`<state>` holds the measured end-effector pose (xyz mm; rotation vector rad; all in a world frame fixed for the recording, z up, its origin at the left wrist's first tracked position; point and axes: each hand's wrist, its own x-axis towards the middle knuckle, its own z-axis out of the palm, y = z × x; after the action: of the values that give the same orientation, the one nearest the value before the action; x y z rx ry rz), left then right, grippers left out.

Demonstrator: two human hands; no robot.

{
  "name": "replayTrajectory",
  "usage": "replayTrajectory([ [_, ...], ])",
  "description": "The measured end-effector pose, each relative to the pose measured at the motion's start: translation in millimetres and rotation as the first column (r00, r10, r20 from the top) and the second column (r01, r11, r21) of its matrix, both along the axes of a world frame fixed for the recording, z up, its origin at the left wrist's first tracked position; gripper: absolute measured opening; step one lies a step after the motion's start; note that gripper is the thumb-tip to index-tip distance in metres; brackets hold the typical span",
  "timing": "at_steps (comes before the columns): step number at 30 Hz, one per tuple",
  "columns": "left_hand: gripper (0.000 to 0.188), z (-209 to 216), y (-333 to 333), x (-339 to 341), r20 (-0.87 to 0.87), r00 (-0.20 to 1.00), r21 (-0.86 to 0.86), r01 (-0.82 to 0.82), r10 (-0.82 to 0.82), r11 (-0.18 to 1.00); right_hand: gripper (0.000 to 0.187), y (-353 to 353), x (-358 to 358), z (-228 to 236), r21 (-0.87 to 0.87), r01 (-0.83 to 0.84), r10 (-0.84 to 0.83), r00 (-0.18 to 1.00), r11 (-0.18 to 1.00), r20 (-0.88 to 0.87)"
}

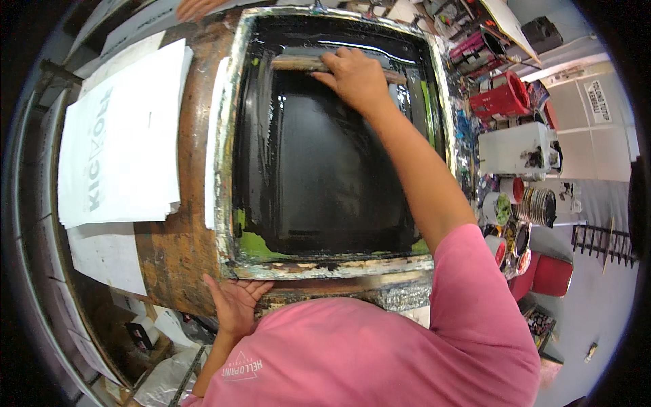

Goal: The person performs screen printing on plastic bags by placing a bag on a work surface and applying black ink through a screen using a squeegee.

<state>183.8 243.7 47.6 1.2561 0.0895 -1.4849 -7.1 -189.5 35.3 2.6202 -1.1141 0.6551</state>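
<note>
A large screen-printing frame (325, 270) lies on the worktable, its rim smeared with dried ink. Glossy black ink covers most of its mesh (332, 183), and bright green patches (255, 247) show at the corners. Toward the far end, my right hand (356, 78) grips a wooden-handled squeegee (293, 64) that lies crosswise on the mesh. Its blade is mostly hidden from this angle. By the near left corner of the frame, my left hand (236, 302) is palm up with fingers spread. Its fingertips are close to the frame's lower edge; whether they touch it I cannot tell.
A stack of white printed sheets (125, 146) rests on the brown wooden table (169, 251) at left. Another person's hand (196, 8) shows at the far edge. Along the right stand a red bucket (498, 96), a white container (510, 150) and several tins (540, 205).
</note>
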Motion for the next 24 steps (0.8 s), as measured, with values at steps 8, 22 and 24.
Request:
replayTrajectory([
  [8, 0.103, -2, 0, 0, -0.017, 1.0, -0.116, 0.004, -0.006, 0.993, 0.036, 156, -34, 20, 0.194, -0.058, 0.05, 0.998, 0.979, 0.042],
  [22, 0.116, -1, -1, -3, 0.034, 0.997, -0.258, 0.073, -0.067, 0.963, 0.039, 298, -63, 69, 0.397, 0.018, 0.016, 0.997, 0.918, -0.081],
  [24, 0.114, -5, 0, -2, 0.019, 0.998, -0.285, 0.065, -0.063, 0.956, 0.039, 304, -63, 78, 0.442, 0.018, 0.012, 0.998, 0.897, -0.064],
])
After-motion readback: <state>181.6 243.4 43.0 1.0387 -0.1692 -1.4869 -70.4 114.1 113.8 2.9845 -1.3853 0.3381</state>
